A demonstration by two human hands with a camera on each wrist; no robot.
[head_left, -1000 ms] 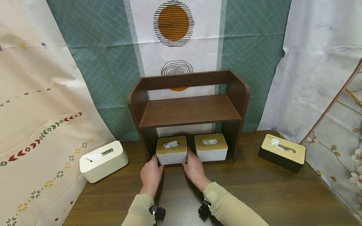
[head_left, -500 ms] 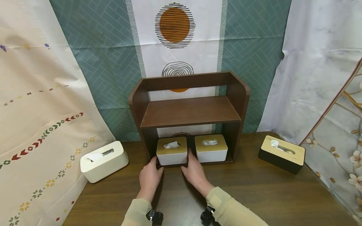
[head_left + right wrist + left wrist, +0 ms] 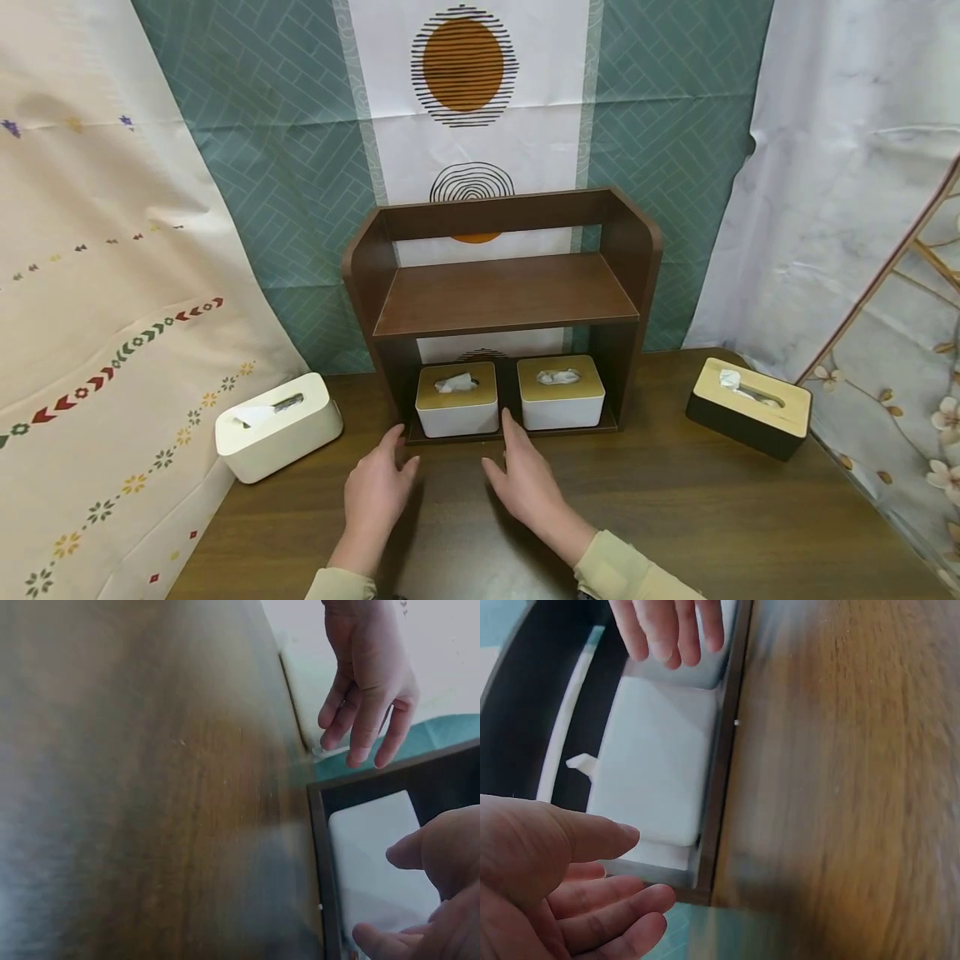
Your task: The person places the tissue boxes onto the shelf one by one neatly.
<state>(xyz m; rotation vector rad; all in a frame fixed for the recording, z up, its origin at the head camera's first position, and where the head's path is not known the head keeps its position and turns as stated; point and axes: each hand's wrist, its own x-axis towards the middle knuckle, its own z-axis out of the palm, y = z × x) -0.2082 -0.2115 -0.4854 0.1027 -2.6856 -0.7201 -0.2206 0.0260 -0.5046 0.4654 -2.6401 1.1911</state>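
Two white tissue boxes with wood-coloured lids stand side by side on the lower level of a brown shelf (image 3: 506, 293). In the head view, my left hand (image 3: 378, 486) is in front of the left tissue box (image 3: 456, 417), off its left corner, fingers apart and holding nothing. My right hand (image 3: 531, 483) is in front of the gap between that box and the right tissue box (image 3: 562, 410), its fingers extended and holding nothing. The left wrist view has the left tissue box (image 3: 652, 761) between both hands. From the right wrist, the same white box (image 3: 379, 859) shows beyond my thumb.
A long cream tissue box (image 3: 273, 437) stands at the left of the wooden table (image 3: 465, 533). A black tissue box with a wooden lid (image 3: 750, 408) sits at the right. Patterned cloths (image 3: 285, 125) hang behind and on both sides.
Both hands have come away from the sides of the left tissue box and drawn back toward the body, the left hand also moving left. The boxes stay on the lower shelf.
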